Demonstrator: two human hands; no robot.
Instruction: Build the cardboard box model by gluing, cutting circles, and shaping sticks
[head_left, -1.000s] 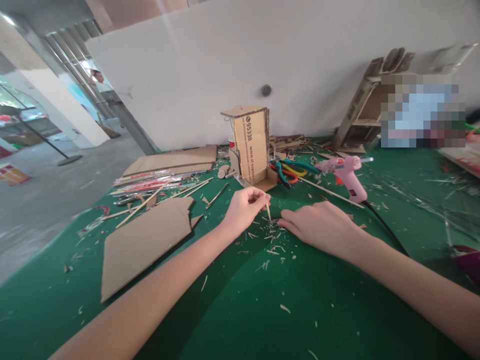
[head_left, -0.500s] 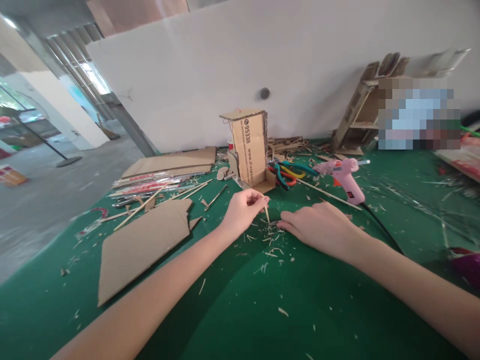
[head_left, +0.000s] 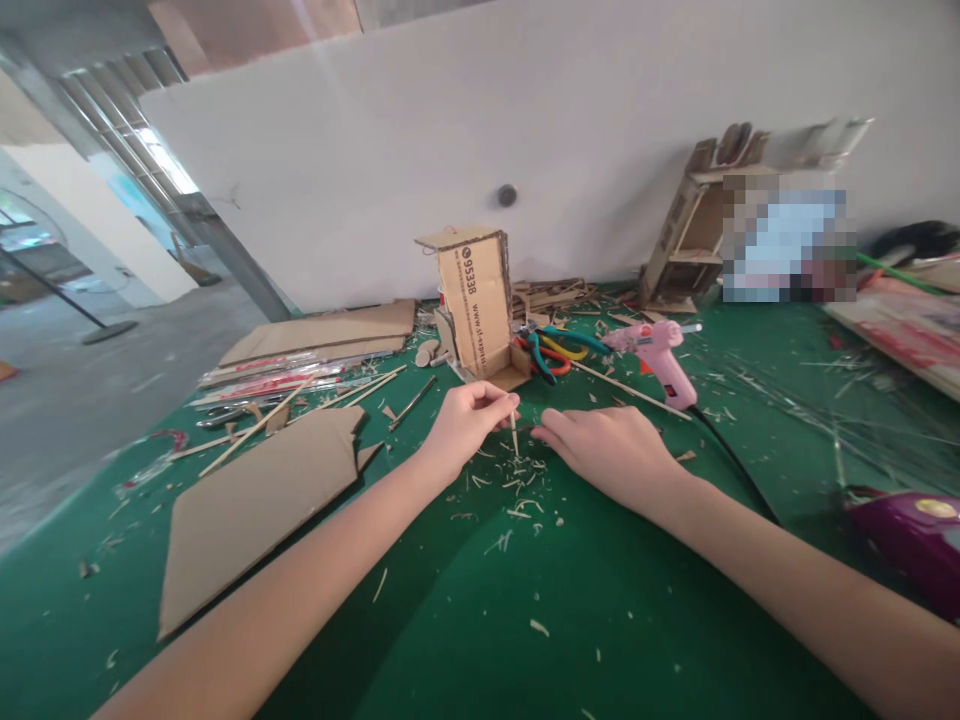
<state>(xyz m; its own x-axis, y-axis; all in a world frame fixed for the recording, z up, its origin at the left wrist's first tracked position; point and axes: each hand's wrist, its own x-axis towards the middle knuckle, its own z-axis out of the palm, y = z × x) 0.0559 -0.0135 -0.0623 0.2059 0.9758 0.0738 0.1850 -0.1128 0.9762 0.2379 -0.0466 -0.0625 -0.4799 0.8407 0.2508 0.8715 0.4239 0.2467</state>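
Observation:
My left hand (head_left: 472, 428) pinches a short, thin wooden stick (head_left: 514, 436) that points down, its lower end tapered. Close by on the right, my right hand (head_left: 609, 446) is closed, with a small dark blade (head_left: 529, 430) showing a little at the fingertips; most of it is hidden. Pale wood shavings (head_left: 525, 492) lie scattered on the green tabletop (head_left: 465, 620) beneath both hands. Just behind them stands a cardboard structure (head_left: 480, 305) with printed lettering.
On the left lie a cardboard sheet (head_left: 262, 510) and several wooden sticks (head_left: 259, 428). Pliers (head_left: 544, 358) rest behind my hands. A pink glue gun (head_left: 660, 360) with a black cord stands to the right. Farther right are a small cardboard shelf (head_left: 686, 235) and a purple object (head_left: 907, 535).
The blade at my right fingertips has drawn away from the stick's lower end, up and back. The stick now hangs more upright. The whole view has shifted slightly to the right.

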